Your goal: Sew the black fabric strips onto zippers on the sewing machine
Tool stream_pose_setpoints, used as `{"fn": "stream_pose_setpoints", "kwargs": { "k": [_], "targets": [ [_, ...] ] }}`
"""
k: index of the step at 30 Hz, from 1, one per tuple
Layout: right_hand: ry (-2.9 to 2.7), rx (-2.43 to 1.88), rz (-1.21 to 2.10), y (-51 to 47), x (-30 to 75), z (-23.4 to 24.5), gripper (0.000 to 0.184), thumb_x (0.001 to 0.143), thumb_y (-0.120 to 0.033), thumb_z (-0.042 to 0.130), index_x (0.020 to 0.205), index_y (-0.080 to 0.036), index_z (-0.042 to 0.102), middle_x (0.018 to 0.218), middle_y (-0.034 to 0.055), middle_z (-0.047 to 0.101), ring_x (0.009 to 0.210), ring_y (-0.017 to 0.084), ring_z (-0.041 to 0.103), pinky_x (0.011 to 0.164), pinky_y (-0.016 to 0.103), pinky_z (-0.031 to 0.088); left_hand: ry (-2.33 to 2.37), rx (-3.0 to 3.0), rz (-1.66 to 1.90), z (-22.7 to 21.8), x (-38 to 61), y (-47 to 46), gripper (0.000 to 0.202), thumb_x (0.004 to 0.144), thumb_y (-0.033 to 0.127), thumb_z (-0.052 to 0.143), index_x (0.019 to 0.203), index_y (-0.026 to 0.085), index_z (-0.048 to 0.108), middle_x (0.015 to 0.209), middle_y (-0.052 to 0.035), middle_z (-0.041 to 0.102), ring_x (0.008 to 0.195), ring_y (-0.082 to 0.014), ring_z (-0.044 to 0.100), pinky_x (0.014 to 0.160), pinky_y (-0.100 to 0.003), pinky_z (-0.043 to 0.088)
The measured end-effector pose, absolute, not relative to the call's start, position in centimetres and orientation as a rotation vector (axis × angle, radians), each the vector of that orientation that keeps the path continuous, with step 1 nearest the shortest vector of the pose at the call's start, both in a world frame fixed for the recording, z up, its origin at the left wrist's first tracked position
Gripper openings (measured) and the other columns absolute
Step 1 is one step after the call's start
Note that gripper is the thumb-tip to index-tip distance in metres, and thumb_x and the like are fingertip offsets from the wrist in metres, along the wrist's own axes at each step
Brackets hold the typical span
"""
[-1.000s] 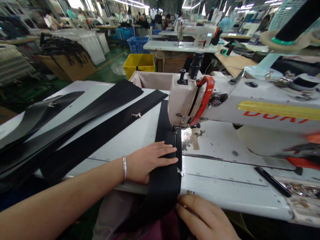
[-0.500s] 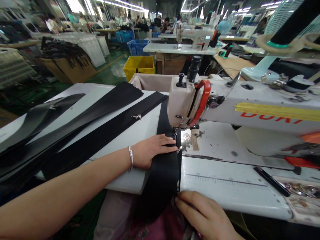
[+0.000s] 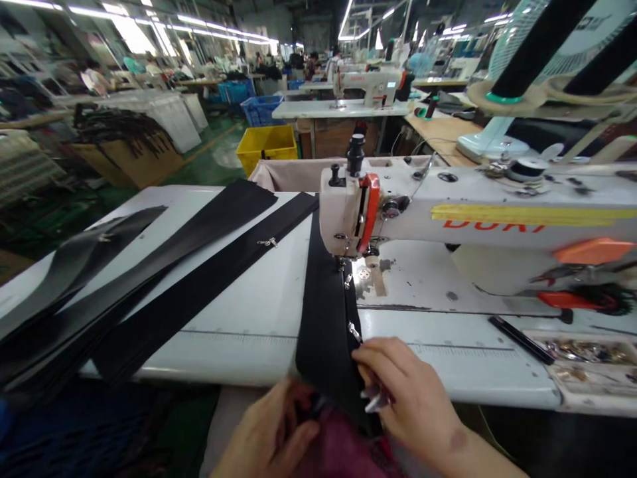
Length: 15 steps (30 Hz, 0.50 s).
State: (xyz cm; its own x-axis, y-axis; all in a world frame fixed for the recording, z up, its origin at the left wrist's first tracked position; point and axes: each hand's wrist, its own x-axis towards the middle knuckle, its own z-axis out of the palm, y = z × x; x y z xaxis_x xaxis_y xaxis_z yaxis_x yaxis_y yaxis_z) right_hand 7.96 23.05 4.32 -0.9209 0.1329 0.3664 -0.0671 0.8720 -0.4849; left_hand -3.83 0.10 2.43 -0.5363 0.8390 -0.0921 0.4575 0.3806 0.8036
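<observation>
A black fabric strip with a zipper (image 3: 326, 312) runs from under the needle of the white sewing machine (image 3: 448, 216) down over the table's front edge. My right hand (image 3: 405, 392) pinches the strip's right edge near the table edge, just below a silver zipper pull (image 3: 354, 331), with small metal snips showing under its fingers. My left hand (image 3: 271, 435) is curled below the table edge at the strip's lower end, fingers closed on the fabric.
Long black strips (image 3: 174, 259) lie stacked across the white table (image 3: 249, 305) at left, one with a zipper pull (image 3: 269, 242). A tray of metal parts (image 3: 582, 355) and a black tool (image 3: 520, 338) sit at right. A yellow bin (image 3: 267, 143) and other sewing stations stand behind.
My left hand left the strip near the needle and dropped below the table edge. My right hand moved up onto the strip's edge. The view shifted right and down.
</observation>
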Motion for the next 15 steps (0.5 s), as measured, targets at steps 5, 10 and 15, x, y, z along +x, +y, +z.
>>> {"fn": "stream_pose_setpoints", "kwargs": {
  "k": [5,10,15],
  "targets": [
    [-2.822,-0.246,0.482,24.1,5.5,4.1,0.017,0.090,-0.018,0.057,0.105,-0.021,0.065,0.099,0.0050,0.065,0.092,0.020,0.063,0.077,0.033,0.054,1.740,0.793,1.212,-0.9,-1.9,1.8,0.037,0.090,0.052,0.055,0.116,0.026,0.062,0.102,-0.0077,0.067,0.092,-0.0261,0.064,0.081,-0.045,0.056],
    [-2.863,-0.255,0.341,24.2,4.9,4.2,0.016,0.087,-0.012,0.058,0.099,-0.020,0.065,0.096,0.0036,0.064,0.088,0.019,0.063,0.067,0.029,0.049,1.652,0.661,1.306,-2.4,-1.8,2.9,0.045,0.092,0.054,0.054,0.122,0.021,0.057,0.120,-0.0125,0.063,0.107,-0.0259,0.062,0.093,-0.050,0.053],
    [-2.888,-0.361,0.308,23.9,4.9,4.6,0.008,0.090,-0.017,0.056,0.095,-0.021,0.061,0.095,0.0023,0.062,0.084,0.017,0.062,0.063,0.027,0.044,1.583,0.545,1.395,-4.1,-0.8,3.0,0.040,0.081,0.053,0.065,0.104,0.020,0.063,0.109,-0.0110,0.069,0.102,-0.0305,0.066,0.100,-0.053,0.051]
  ]
}}
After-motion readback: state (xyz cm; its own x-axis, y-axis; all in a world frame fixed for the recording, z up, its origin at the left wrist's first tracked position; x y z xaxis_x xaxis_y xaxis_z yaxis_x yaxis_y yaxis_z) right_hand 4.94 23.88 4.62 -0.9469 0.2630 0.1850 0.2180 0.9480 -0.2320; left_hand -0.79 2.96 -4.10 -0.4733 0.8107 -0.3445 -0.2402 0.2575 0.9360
